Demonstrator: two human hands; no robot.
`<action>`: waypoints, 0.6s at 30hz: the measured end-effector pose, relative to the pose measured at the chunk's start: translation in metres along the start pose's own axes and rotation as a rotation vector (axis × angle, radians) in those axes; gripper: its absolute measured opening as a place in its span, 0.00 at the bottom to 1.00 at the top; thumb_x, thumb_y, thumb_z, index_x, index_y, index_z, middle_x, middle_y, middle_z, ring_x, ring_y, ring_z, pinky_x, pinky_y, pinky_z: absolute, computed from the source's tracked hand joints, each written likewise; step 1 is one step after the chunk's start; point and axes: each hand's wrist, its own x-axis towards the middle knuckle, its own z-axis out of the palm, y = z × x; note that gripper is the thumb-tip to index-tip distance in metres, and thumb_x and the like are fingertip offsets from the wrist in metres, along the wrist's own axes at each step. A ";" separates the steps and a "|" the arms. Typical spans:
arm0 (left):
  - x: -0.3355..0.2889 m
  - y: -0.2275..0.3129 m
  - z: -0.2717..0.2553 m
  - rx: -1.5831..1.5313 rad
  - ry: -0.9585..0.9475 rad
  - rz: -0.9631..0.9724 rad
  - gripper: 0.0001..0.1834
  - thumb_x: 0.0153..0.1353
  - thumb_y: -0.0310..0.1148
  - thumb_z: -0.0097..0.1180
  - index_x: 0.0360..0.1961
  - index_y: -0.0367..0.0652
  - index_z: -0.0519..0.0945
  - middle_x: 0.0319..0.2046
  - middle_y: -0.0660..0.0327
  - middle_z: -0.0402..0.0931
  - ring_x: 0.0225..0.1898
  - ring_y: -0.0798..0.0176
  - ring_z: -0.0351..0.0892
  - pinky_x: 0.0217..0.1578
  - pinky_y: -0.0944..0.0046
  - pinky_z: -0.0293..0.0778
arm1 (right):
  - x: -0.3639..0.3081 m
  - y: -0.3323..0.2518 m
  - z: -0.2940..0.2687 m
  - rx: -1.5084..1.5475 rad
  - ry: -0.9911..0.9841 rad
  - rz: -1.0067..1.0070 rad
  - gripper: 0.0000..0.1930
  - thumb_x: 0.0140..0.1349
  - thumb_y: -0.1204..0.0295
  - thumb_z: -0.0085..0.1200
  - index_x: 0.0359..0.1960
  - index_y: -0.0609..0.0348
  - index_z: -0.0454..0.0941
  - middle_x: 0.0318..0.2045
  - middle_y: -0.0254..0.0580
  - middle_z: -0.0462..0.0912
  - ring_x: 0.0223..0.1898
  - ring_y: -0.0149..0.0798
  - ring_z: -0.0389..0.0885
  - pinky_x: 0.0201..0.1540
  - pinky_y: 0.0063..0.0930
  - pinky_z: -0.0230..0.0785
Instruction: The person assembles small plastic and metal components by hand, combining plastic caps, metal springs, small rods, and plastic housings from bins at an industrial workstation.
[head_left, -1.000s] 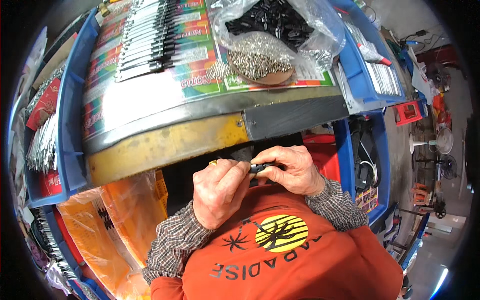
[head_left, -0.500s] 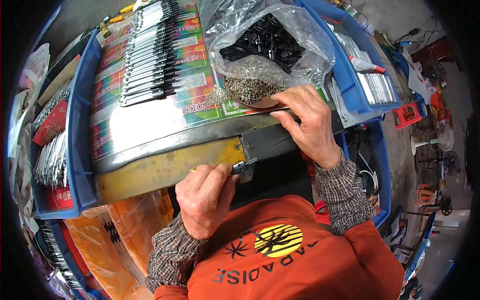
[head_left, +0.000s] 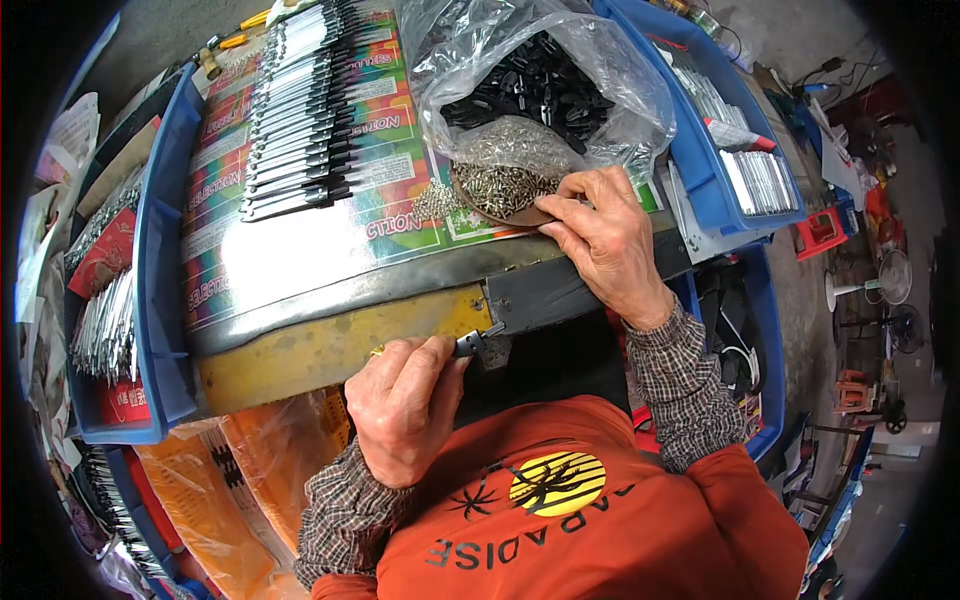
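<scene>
My left hand (head_left: 402,408) is closed in front of the table edge, gripping a small black-and-silver metal part (head_left: 470,344). The part's dark end with holes and its thin tip stick out past the fingers; the rest is hidden in the fist. My right hand (head_left: 612,245) is at the right side of a shallow brown dish (head_left: 477,207) of small metal pins (head_left: 508,187). Its thumb and forefinger are brought together at the dish's rim, and anything between them is too small to make out. Tiny silver pieces (head_left: 436,202) lie just left of the dish.
A long row of silver parts with black ends (head_left: 290,135) lies on the printed table mat (head_left: 330,235). Behind the dish, a clear plastic bag (head_left: 645,110) holds black pieces (head_left: 545,85). Blue bins with metal parts stand left (head_left: 165,270) and right (head_left: 735,160).
My right thumb and forefinger have closed together by the dish's rim; they were apart before. My left hand, still gripping the metal part, has shifted slightly left and down.
</scene>
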 end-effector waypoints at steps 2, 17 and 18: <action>0.001 0.000 0.000 0.000 0.000 0.005 0.14 0.42 0.19 0.66 0.33 0.37 0.78 0.23 0.56 0.75 0.23 0.55 0.76 0.23 0.60 0.71 | 0.001 0.000 0.001 -0.002 0.024 -0.005 0.18 0.44 0.77 0.65 0.41 0.59 0.82 0.35 0.39 0.77 0.40 0.44 0.74 0.43 0.35 0.68; -0.009 0.004 -0.002 -0.021 -0.019 -0.031 0.11 0.47 0.20 0.65 0.33 0.38 0.79 0.24 0.56 0.77 0.23 0.56 0.77 0.23 0.62 0.71 | 0.005 -0.002 0.004 0.012 0.002 -0.076 0.13 0.45 0.76 0.65 0.35 0.59 0.80 0.34 0.39 0.77 0.40 0.44 0.73 0.41 0.36 0.69; -0.009 0.004 -0.002 -0.027 -0.005 -0.011 0.12 0.46 0.20 0.65 0.33 0.38 0.78 0.24 0.56 0.75 0.22 0.55 0.76 0.23 0.61 0.71 | 0.006 -0.003 0.004 0.018 -0.001 -0.078 0.13 0.45 0.76 0.65 0.35 0.59 0.80 0.34 0.39 0.77 0.40 0.44 0.73 0.41 0.36 0.69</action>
